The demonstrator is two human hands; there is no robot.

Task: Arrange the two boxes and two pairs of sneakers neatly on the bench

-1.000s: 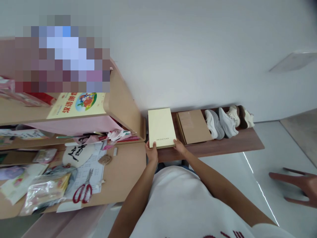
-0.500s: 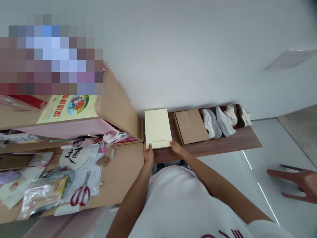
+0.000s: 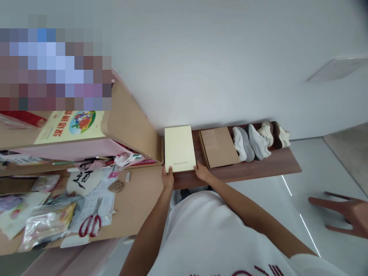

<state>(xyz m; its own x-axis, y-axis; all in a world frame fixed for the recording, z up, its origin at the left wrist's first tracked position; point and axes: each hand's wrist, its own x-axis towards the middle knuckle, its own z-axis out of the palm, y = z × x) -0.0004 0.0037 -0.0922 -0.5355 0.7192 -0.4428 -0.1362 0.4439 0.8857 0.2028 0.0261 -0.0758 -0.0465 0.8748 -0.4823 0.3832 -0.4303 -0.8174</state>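
Note:
A pale yellow box (image 3: 179,147) lettered MEIZHIYUAN lies flat at the left end of a dark wooden shelf (image 3: 270,166), close to the wall. My left hand (image 3: 168,178) grips its near left corner, thumb on top. At the near right corner, my right hand (image 3: 202,171) holds the box's edge with the thumb against it. The undersides of my fingers are hidden. Just right of the yellow box is a brown cardboard box (image 3: 220,147).
White and grey sneakers (image 3: 251,142) and cream and brown shoes (image 3: 276,134) line the shelf's right part. On the left, a desk (image 3: 143,199) bears red-handled scissors (image 3: 91,224), papers and plastic packets. A reddish stool (image 3: 350,214) stands at the right.
The whole view has shifted slightly, so the scene sits a little further left. Both hands keep their hold on the yellow box, which shows no clear movement along the shelf.

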